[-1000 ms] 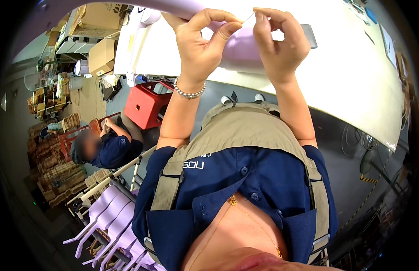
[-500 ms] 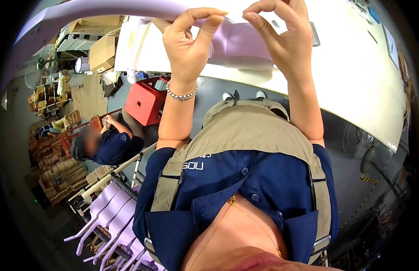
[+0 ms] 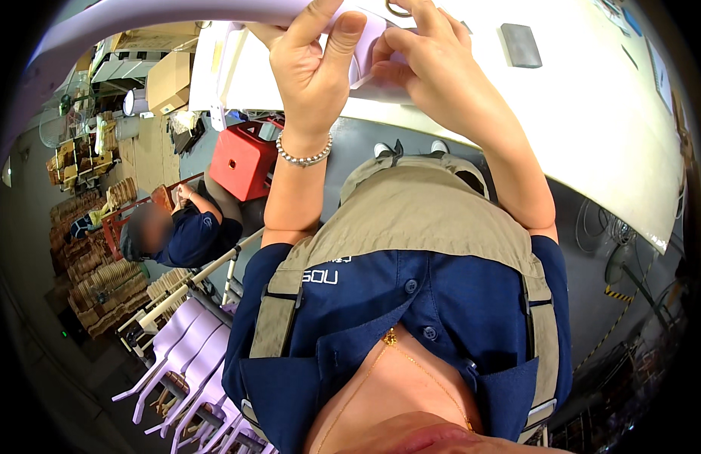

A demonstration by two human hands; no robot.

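Observation:
A long, smooth lavender furniture part [image 3: 161, 15] curves along the top left of the head view, with a wider lavender panel [image 3: 369, 45] by my hands. My left hand [image 3: 313, 68], a beaded bracelet at its wrist, grips the curved part; its thumb and index finger stand up in front while other fingers pass behind. At the panel's right edge, the fingers of my right hand [image 3: 434, 57] are curled in and closed against the lavender surface. Whether something small sits in them is hidden. Beyond this hand, a dark grey rectangular block [image 3: 522, 45] lies on the white table [image 3: 592, 129].
Behind my right fingers shows part of a brownish ring [image 3: 398, 9]. A red stool [image 3: 245, 163] stands left of the table, near a seated person [image 3: 188, 234]. Similar lavender parts [image 3: 192, 340] hang on a rack at lower left. Cables [image 3: 607, 227] hang under the table's right side.
My right hand has moved left and down onto the lavender panel, its fingers now curled, uncovering the grey block. My left index finger and thumb have parted and moved slightly up.

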